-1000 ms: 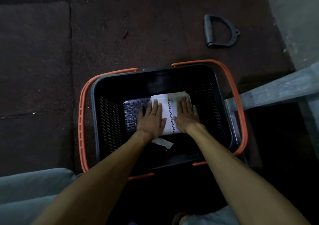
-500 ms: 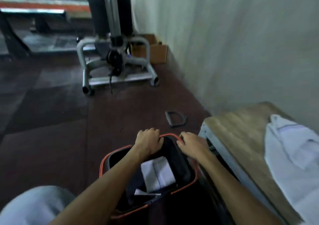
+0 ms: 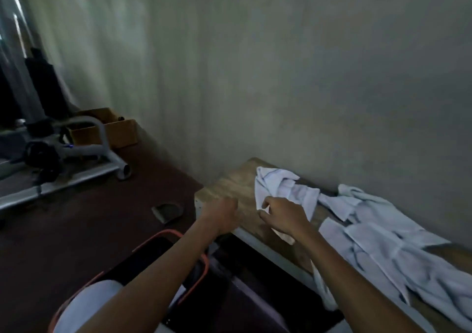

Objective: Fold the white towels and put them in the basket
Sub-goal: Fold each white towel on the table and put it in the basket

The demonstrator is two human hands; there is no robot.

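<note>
Several crumpled white towels (image 3: 383, 243) lie in a pile along the wooden table (image 3: 229, 184) by the wall. My right hand (image 3: 283, 214) pinches the edge of the nearest white towel (image 3: 281, 187) at the pile's left end. My left hand (image 3: 222, 214) is blurred, fingers curled and holding nothing, over the table's near left corner. The black basket (image 3: 153, 251) with its orange handle stands on the floor below left. My left arm and knee hide most of it, and its contents do not show.
A black D-shaped handle (image 3: 168, 211) lies on the dark red floor beside the table. A grey exercise machine frame (image 3: 76, 153) and a cardboard box (image 3: 120, 130) stand at the back left. The wall runs close behind the table. My knee (image 3: 84, 304) is at bottom left.
Both hands left the folded towel in the basket, rose past the rim and moved right to the table. My view swung up and right. My right hand took hold of a towel.
</note>
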